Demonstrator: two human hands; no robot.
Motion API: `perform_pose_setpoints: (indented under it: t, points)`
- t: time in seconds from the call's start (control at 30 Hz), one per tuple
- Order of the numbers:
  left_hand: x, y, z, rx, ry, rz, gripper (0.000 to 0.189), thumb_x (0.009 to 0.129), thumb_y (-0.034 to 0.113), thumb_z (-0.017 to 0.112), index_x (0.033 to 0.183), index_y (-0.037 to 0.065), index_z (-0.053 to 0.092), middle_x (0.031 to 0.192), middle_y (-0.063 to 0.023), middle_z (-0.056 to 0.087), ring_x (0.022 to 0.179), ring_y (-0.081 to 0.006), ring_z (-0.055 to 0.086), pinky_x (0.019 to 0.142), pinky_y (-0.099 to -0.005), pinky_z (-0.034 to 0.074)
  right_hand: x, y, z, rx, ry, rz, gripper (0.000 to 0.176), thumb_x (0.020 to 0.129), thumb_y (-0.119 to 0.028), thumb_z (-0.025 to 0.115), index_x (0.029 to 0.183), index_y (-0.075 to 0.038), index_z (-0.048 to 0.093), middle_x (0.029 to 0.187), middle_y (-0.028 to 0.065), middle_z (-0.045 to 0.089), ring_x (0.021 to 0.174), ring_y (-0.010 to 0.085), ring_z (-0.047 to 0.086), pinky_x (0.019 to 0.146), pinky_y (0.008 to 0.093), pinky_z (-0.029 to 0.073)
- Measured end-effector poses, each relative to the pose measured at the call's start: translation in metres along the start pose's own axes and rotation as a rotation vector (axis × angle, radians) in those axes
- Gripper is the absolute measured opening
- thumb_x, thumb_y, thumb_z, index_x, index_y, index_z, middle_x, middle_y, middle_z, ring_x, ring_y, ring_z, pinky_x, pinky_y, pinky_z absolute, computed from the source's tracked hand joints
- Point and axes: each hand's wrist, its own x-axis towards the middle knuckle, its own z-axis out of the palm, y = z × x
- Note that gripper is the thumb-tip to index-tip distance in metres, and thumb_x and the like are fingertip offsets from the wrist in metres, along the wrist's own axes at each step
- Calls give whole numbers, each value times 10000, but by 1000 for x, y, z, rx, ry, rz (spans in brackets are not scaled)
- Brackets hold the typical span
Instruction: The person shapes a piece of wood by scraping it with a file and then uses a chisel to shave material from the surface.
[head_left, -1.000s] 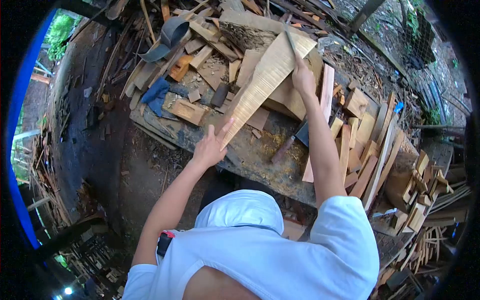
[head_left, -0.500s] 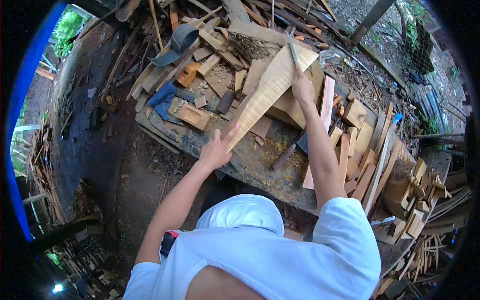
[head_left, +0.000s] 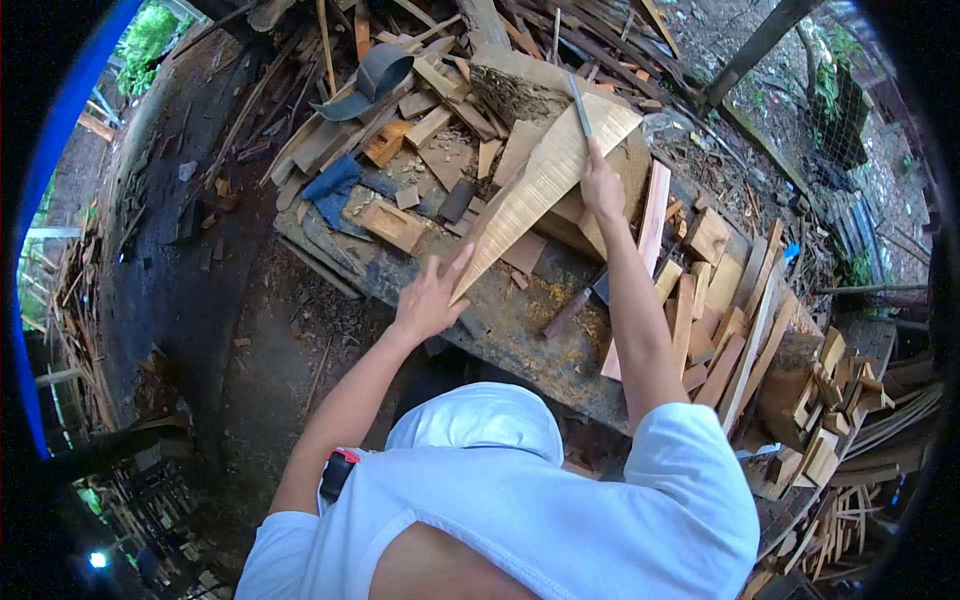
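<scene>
A long, tapering wooden board (head_left: 535, 190) with rippled grain lies slantwise over a big wood block (head_left: 628, 180), its wide end away from me. My left hand (head_left: 430, 298) holds the narrow end near the bench's front edge, thumb and fingers at its sides. In my right hand (head_left: 602, 188) is a slim grey metal file (head_left: 580, 105), gripped at its near end. The file rests across the board's wide end and points away from me. Its handle is hidden inside my closed fingers.
On the cluttered workbench (head_left: 500, 345) lie a dark-handled tool (head_left: 568, 313), a blue cloth (head_left: 332, 190), a grey curved piece (head_left: 372, 80) and a small wood block (head_left: 393, 226). Wood strips (head_left: 740, 340) crowd the right side. Scrap wood is heaped behind.
My right hand and the file have shifted slightly toward me along the board's wide end. My left hand stays at the narrow tip. The whole view has moved a little.
</scene>
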Motion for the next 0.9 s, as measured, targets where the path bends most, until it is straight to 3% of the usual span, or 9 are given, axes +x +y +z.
perform_pose_setpoints:
  t: [0.17,0.33,0.4,0.5,0.63,0.7,0.73,0.8,0.9]
  points:
    - [-39,-18,14,-18,28,-49,954,816,213,707,1553,324,111,1151,-197,454,965,-425,618,752,-494,549,-77,-18,-7,-33,-95,-54,454,1002,-323,409,1454,-367,402,919,291,666,870,461,662,768,549,516]
    - [-35,-22,16,17,-23,-49,941,823,162,681,1552,322,108,1124,-201,471,908,-416,638,720,-490,553,-50,-7,-15,85,-29,-44,393,975,-274,462,1355,-327,548,929,279,668,864,459,656,773,540,521]
    - [-36,-22,17,33,-22,-51,946,821,144,677,1552,322,103,1120,-204,473,897,-415,642,714,-490,554,-28,-5,-14,106,45,-47,404,978,-257,453,1373,-240,535,929,297,647,866,491,625,776,523,505]
    - [-34,-23,17,44,19,-22,949,819,122,657,1556,297,85,1141,-205,463,860,-422,640,699,-488,554,-44,-17,-3,111,74,-39,399,979,-232,450,1369,-228,538,925,299,646,878,499,621,780,526,504]
    - [-33,-23,12,29,-44,-46,991,800,85,673,1557,294,69,1137,-217,460,861,-429,636,709,-496,551,-86,-28,-4,100,-90,-101,400,985,-226,454,1378,-231,533,931,299,648,902,466,640,807,517,509]
    - [-33,-22,12,32,-78,-38,1007,794,73,679,1557,297,62,1138,-221,459,867,-432,634,715,-497,550,-79,-15,-12,193,-57,-180,426,981,-192,477,1396,-286,502,844,306,643,803,470,650,702,552,502]
    - [-33,-22,10,31,-91,-48,1015,792,69,681,1557,299,55,1145,-225,459,882,-437,632,725,-499,549,-67,-16,-18,113,-45,-59,402,995,-226,446,1389,-270,507,883,310,647,847,480,642,729,550,511]
    - [-33,-21,13,36,-97,-47,1024,790,65,683,1558,302,48,1153,-228,458,898,-442,629,735,-500,549,-33,-5,-12,96,78,-69,390,1003,-278,416,1378,-245,519,904,314,646,862,495,633,755,554,510]
    - [-34,-21,12,30,-79,-48,1025,787,47,677,1559,291,49,1145,-230,457,909,-457,621,746,-506,546,-33,-6,-6,121,63,-21,395,1007,-310,394,1370,-228,525,907,318,643,862,506,629,767,563,502]
